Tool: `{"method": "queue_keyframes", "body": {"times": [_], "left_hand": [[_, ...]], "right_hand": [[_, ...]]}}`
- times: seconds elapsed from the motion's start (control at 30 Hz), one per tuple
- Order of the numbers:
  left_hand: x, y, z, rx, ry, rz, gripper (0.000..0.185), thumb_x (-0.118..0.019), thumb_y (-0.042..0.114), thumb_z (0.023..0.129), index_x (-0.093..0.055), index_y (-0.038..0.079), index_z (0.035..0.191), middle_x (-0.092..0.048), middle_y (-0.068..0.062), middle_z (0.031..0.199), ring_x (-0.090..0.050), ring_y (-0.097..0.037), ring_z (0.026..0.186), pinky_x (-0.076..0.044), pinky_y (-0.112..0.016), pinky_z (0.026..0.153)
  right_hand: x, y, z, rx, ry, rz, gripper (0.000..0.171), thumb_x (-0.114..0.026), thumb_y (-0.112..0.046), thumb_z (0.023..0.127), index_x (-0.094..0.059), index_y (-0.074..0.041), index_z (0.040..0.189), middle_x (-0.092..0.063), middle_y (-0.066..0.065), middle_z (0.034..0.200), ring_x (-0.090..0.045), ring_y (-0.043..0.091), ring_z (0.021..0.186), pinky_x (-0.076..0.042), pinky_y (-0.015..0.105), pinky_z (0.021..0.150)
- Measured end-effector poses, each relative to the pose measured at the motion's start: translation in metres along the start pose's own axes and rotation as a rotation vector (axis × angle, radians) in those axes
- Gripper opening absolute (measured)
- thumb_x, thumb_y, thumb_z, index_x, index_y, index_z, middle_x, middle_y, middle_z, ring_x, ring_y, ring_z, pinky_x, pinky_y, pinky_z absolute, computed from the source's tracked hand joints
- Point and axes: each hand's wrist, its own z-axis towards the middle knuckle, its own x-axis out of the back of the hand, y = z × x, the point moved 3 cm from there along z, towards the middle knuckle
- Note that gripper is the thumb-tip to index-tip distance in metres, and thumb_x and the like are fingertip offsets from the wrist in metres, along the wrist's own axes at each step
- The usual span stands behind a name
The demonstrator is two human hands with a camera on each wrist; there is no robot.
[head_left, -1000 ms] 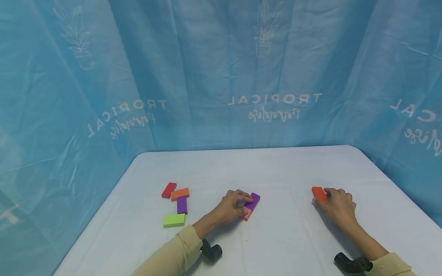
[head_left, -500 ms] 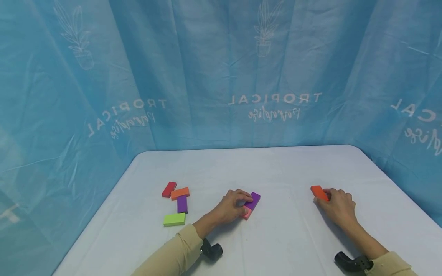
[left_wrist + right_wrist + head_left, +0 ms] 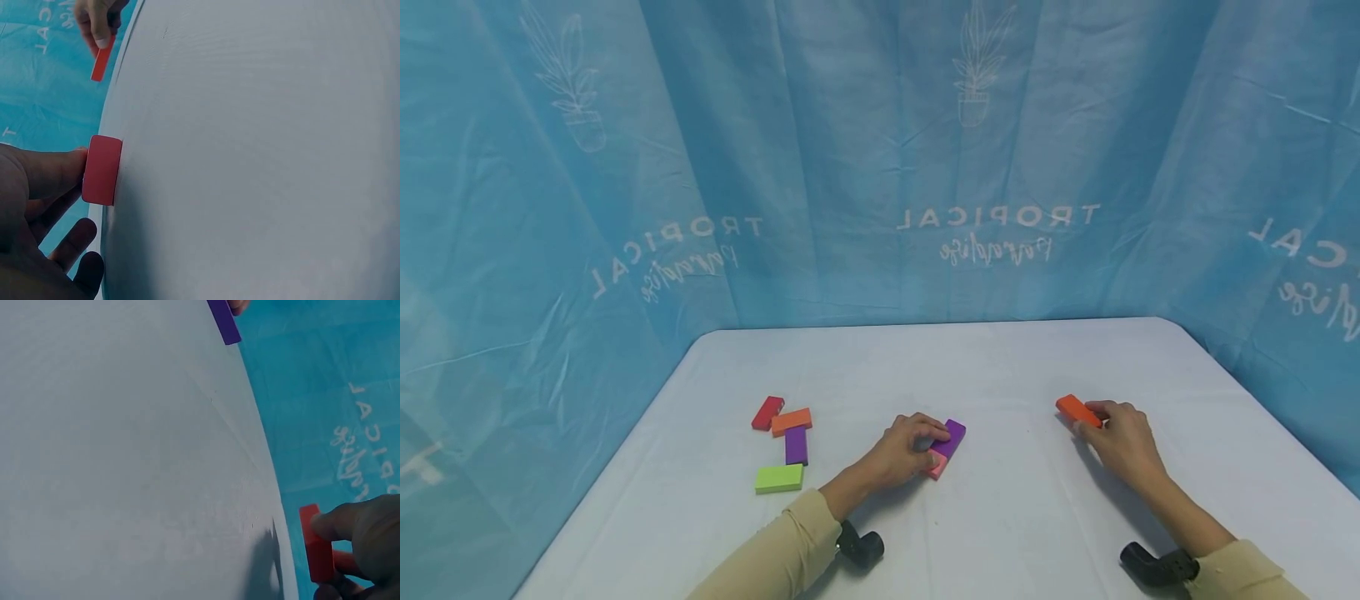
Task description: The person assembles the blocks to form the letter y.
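Observation:
My left hand (image 3: 898, 452) is near the table's middle, its thumb on a pink block (image 3: 937, 467) and its fingertips on a purple block (image 3: 954, 432) lying end to end with it. In the left wrist view, the thumb presses against the pink block (image 3: 102, 170), and the purple one is hidden. On the right, my right hand (image 3: 1123, 442) pinches an orange-red block (image 3: 1078, 411) by its near end, between thumb and fingers. The right wrist view shows this block (image 3: 317, 544) tilted above its shadow, and the purple block (image 3: 224, 322) beyond it.
To the left on the white table (image 3: 1000, 367) lie a red block (image 3: 767, 412), an orange block (image 3: 792, 422), another purple block (image 3: 796, 446) and a lime green block (image 3: 778, 478). A blue curtain (image 3: 850, 167) hangs behind the table's far edge.
The right hand has moved a little left and away from me with the orange-red block, which has turned to point more leftward. The left hand and the other blocks stay put.

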Motion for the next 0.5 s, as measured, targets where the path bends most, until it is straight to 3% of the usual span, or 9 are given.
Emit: {"method": "queue_keyframes", "body": {"times": [0.17, 0.5], "left_hand": [[0.000, 0.001, 0.000, 0.002, 0.005, -0.001, 0.031, -0.065, 0.006, 0.083, -0.068, 0.011, 0.113, -0.057, 0.004, 0.128, -0.041, -0.022, 0.122, -0.030, -0.045, 0.099], [0.001, 0.004, -0.001, 0.018, 0.005, -0.014, 0.031, -0.065, 0.005, 0.083, -0.068, 0.010, 0.114, -0.057, 0.003, 0.128, -0.040, -0.022, 0.122, -0.032, -0.044, 0.098]], "right_hand": [[-0.004, -0.012, 0.005, 0.050, -0.014, 0.030, 0.040, -0.065, -0.013, 0.083, -0.060, 0.008, 0.117, -0.060, 0.024, 0.101, -0.051, 0.028, 0.087, -0.043, 0.029, 0.067], [-0.019, -0.035, 0.014, 0.103, -0.085, 0.071, 0.037, -0.062, -0.008, 0.084, -0.061, 0.002, 0.120, -0.059, 0.021, 0.107, -0.054, 0.033, 0.096, -0.048, 0.045, 0.080]]}}
